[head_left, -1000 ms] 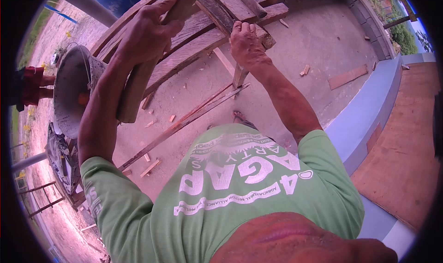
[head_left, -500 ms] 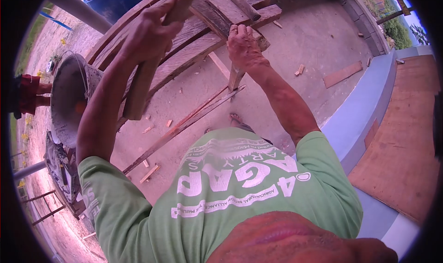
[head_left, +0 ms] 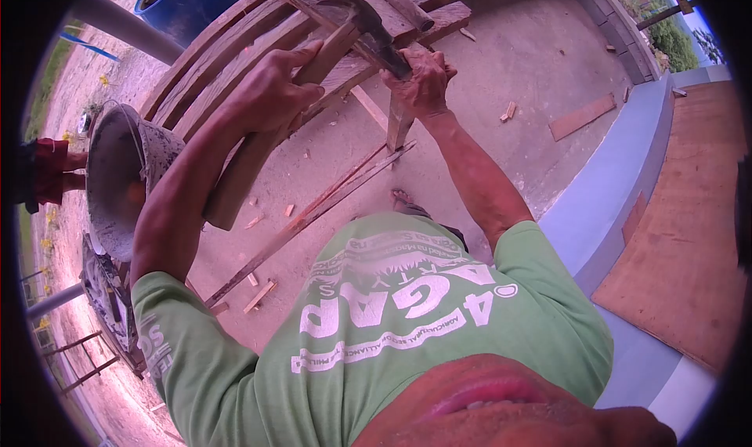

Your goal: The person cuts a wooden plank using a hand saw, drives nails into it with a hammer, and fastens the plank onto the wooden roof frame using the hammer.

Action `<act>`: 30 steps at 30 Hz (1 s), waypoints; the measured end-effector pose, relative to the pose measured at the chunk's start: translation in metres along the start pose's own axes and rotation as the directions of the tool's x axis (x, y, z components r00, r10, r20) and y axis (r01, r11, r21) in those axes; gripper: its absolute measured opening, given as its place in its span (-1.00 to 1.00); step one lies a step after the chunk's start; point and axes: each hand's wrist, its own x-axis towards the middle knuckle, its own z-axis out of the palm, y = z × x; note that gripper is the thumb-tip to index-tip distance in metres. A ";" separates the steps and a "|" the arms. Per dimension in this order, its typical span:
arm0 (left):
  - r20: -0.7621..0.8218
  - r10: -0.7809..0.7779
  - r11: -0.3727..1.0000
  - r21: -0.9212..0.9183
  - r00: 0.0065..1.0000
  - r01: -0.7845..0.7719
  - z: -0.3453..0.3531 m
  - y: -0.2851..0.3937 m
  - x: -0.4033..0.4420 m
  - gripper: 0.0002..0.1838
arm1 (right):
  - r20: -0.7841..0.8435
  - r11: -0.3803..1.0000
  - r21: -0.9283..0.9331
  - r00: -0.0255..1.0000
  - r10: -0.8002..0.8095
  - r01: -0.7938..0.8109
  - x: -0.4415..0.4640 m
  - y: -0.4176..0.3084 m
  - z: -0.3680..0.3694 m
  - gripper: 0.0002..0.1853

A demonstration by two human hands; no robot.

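My left hand (head_left: 274,90) is wrapped round the wooden handle of a claw hammer (head_left: 364,24). The hammer's dark metal head lies over the boards, with its striking end beside my right hand (head_left: 423,80). The fingers of my right hand are bent and closed at the end of a wooden piece; whatever they hold is hidden. Rough wooden boards (head_left: 258,51) lie side by side under and beyond both hands. Below my right hand a wooden post (head_left: 399,122) reaches down towards the floor.
A blue drum (head_left: 192,4) stands beyond the boards; a grey bucket (head_left: 117,180) is at the left, near another person's legs (head_left: 74,171). Long wood strips (head_left: 301,221) and several offcuts lie on the concrete floor (head_left: 486,149). A low ledge (head_left: 619,188) runs along the right.
The hammer head has come down into view beside my right hand. My left hand has moved slightly down, and my right hand has turned and shifted a little, its fingers still closed.
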 end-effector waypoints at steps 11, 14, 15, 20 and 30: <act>-0.187 -0.060 0.980 -0.196 0.981 0.023 -0.002 0.003 0.002 -0.31 | -0.114 0.999 0.044 0.993 -0.023 0.028 0.003 0.006 0.006 -0.48; 0.066 0.087 0.995 -0.047 0.994 -0.084 0.003 -0.029 -0.001 -0.30 | -0.119 0.995 0.090 0.992 -0.033 0.044 0.004 0.009 0.007 -0.49; 0.013 0.043 0.992 -0.116 0.999 -0.041 -0.007 -0.021 -0.005 -0.30 | -0.131 0.993 0.113 0.991 -0.024 0.039 0.000 0.011 0.007 -0.49; -0.465 -0.031 0.915 -0.369 0.885 -0.161 -0.065 0.011 0.007 -0.31 | -0.161 0.994 0.107 0.987 0.004 0.014 0.004 0.012 0.012 -0.45; -0.182 -0.021 0.917 -0.394 0.983 -0.054 -0.039 0.006 -0.015 -0.32 | -0.101 0.990 0.144 0.995 0.022 -0.007 0.000 0.014 0.010 -0.40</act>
